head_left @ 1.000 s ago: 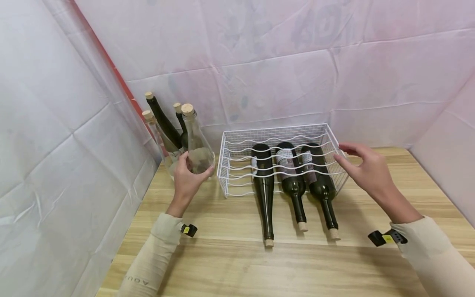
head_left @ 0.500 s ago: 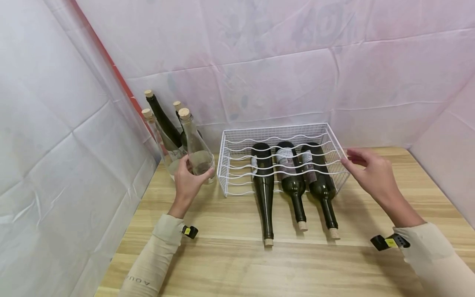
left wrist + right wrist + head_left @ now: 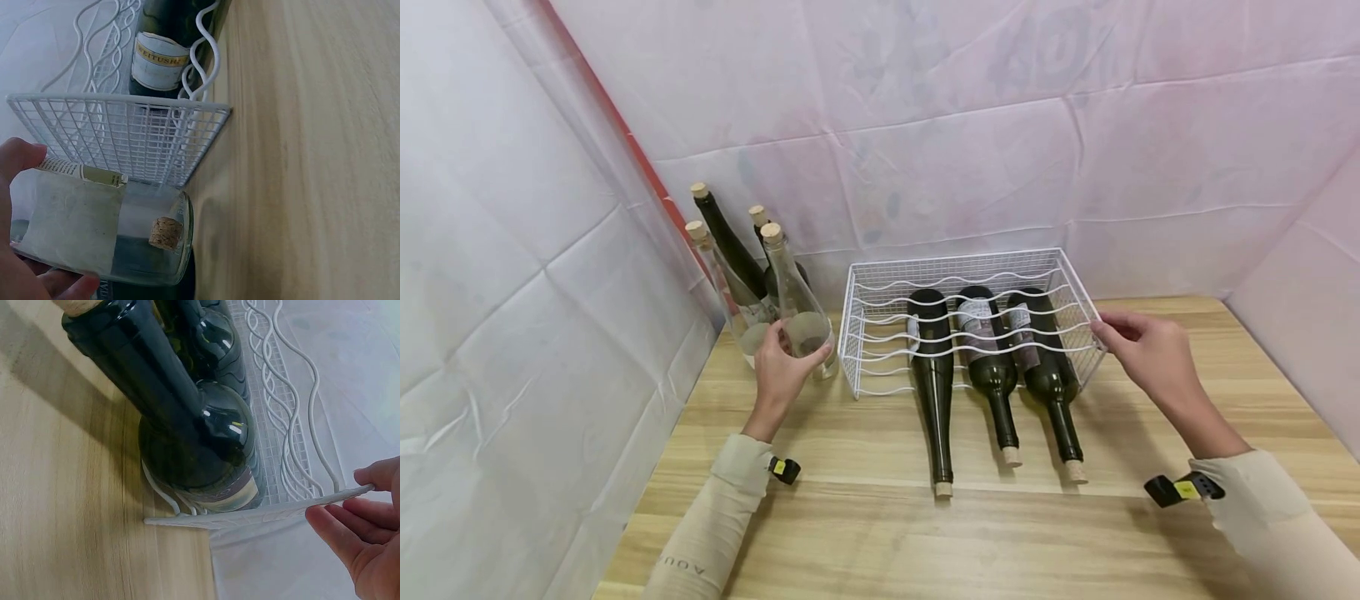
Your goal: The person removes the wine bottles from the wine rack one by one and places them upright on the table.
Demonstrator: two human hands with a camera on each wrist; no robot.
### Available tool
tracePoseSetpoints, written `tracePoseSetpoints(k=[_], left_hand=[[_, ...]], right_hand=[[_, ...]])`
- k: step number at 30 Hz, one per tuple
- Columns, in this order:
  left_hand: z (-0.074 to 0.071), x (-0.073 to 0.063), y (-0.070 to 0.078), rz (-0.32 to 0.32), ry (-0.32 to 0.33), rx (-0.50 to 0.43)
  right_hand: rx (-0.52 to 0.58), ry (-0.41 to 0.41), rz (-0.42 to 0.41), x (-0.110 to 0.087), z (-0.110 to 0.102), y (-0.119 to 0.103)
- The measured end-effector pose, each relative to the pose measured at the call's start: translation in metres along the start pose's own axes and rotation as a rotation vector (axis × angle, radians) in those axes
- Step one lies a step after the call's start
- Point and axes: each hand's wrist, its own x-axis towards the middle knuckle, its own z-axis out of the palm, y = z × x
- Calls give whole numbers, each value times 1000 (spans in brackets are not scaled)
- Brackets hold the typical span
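My left hand grips the lower body of a clear glass bottle with a cork in its mouth. The bottle stands left of a white wire wine rack. From the left wrist, its base end shows beside the rack's mesh side, and a cork piece appears inside the glass. With thumb and fingers, my right hand pinches the rack's right top edge, also seen in the right wrist view at the wire rim. Three dark corked wine bottles lie in the rack, including the rightmost one, necks toward me.
Behind my left hand stand another clear corked bottle, a tall dark bottle and a partly hidden dark bottle with a cork. The wooden table meets fabric walls at the back and sides.
My right hand has moved slightly down and right, its spread fingers closing onto the rack's edge. The clear bottle in my left hand has shifted a little toward me, its top moving left.
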Motion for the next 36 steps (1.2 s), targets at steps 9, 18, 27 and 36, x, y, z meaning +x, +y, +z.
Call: tracePoseSetpoints(k=[9,18,27,36], left_hand=[[3,0,-10,-58,-38,3],[5,1,-13,-91,-94,-29],[8,5,-13,-127,-142,-63],[12,13,-12,-154,-233,-70]], right_hand=[[87,-103,100,2,-3,4],[227,-152,191,6,-2,6],[281,-157,203,4,-1,6],[271,-149,209,5,0,7]])
